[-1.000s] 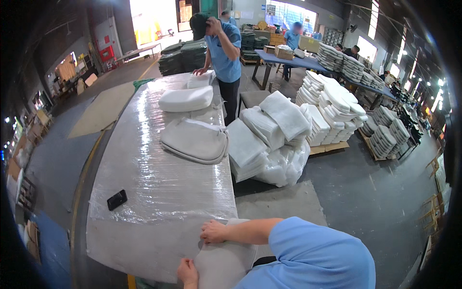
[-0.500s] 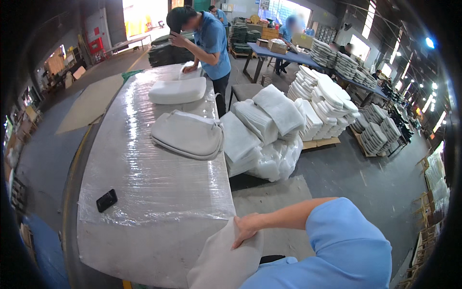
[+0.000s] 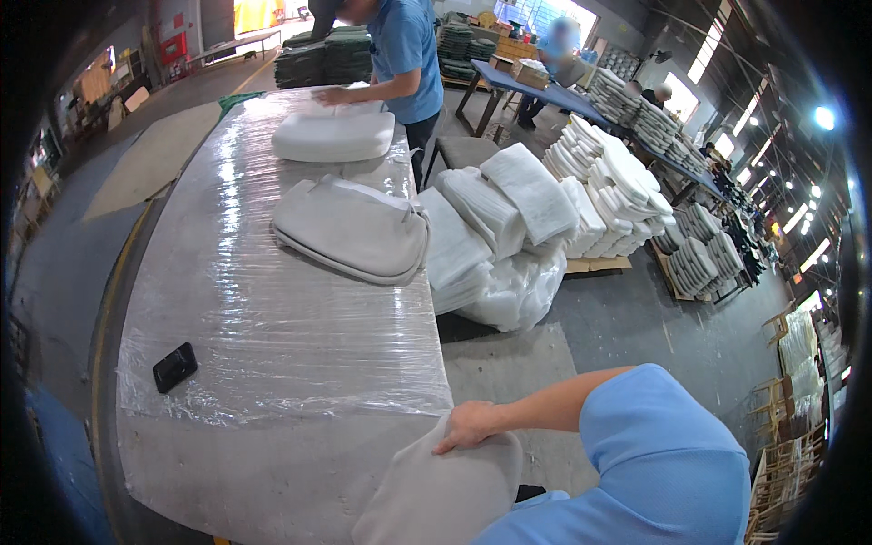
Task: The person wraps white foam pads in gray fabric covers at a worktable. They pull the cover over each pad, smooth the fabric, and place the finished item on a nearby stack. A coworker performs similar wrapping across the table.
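My right hand (image 3: 472, 427) is closed on the upper edge of a light grey cushion cover (image 3: 445, 500), thumb side toward the table. The cover lies across the near right corner of the table and hangs toward my body; its lower part is cut off by the picture edge. My left hand is out of view. Farther up the table (image 3: 282, 372), which is wrapped in clear film, rests a similar grey cushion cover (image 3: 350, 227), flat and with a rounded end. A white foam pad (image 3: 333, 138) sits beyond it.
A black phone (image 3: 174, 367) lies on the table's left side. At the far end stands a co-worker in a blue shirt (image 3: 404, 64), hands on the table. Bundled white padding (image 3: 504, 213) and stacked white cushions (image 3: 609, 182) fill the floor to the right. A blue table (image 3: 563, 102) stands behind.
My view has shifted a little, and the cover's held edge sits slightly farther right. The co-worker's raised hand has come down to the table. My right hand keeps its hold.
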Action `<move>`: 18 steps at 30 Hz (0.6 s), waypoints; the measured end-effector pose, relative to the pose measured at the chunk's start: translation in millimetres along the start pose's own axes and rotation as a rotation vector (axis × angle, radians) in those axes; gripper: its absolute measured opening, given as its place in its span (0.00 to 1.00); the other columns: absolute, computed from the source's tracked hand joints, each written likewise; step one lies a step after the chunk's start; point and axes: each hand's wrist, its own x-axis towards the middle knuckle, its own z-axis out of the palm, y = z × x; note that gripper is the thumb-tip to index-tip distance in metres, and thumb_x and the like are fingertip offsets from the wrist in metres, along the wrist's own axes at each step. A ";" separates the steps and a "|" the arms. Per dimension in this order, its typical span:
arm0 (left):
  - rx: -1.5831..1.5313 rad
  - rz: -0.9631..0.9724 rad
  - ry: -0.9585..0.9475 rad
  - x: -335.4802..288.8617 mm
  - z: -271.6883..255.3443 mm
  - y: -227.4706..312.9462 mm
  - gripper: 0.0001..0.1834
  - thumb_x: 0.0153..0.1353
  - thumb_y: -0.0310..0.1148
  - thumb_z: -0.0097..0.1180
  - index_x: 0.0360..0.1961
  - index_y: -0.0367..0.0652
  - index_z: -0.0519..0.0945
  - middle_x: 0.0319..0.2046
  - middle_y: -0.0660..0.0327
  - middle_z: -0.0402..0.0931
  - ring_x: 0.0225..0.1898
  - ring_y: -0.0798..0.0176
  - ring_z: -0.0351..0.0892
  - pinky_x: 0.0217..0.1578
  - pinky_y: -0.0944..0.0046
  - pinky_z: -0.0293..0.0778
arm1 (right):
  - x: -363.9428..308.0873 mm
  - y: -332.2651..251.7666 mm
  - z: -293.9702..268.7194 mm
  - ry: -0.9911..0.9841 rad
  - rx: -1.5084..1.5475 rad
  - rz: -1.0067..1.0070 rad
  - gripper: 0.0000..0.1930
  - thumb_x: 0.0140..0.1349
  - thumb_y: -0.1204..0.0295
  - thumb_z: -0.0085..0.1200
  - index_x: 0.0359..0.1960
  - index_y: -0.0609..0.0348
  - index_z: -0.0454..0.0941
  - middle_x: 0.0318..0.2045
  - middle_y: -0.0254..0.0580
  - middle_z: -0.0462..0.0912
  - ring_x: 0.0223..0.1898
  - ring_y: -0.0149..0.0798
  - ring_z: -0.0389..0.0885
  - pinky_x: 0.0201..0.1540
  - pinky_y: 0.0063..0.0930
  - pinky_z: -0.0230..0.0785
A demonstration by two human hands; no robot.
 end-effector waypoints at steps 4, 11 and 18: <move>0.087 0.072 0.083 13.5 4.3 4.2 0.40 0.54 0.65 0.72 0.48 0.35 0.84 0.44 0.44 0.85 0.48 0.42 0.84 0.50 0.49 0.78 | 18.8 3.6 6.4 0.038 0.016 0.065 0.49 0.58 0.26 0.54 0.44 0.74 0.87 0.48 0.67 0.86 0.53 0.62 0.85 0.57 0.50 0.77; 0.023 0.101 0.029 16.9 3.6 8.0 0.39 0.57 0.65 0.68 0.50 0.35 0.83 0.46 0.45 0.85 0.49 0.44 0.84 0.51 0.50 0.78 | 38.9 -6.5 -3.8 -0.081 -0.031 0.049 0.44 0.67 0.32 0.51 0.53 0.69 0.85 0.52 0.64 0.86 0.55 0.62 0.84 0.56 0.51 0.76; -0.028 0.197 0.018 20.1 -0.5 6.4 0.39 0.61 0.64 0.64 0.53 0.35 0.82 0.48 0.45 0.84 0.50 0.45 0.84 0.52 0.50 0.77 | 58.3 -0.4 5.9 -0.021 -0.049 0.005 0.41 0.69 0.33 0.47 0.52 0.65 0.86 0.51 0.63 0.86 0.55 0.63 0.83 0.57 0.50 0.75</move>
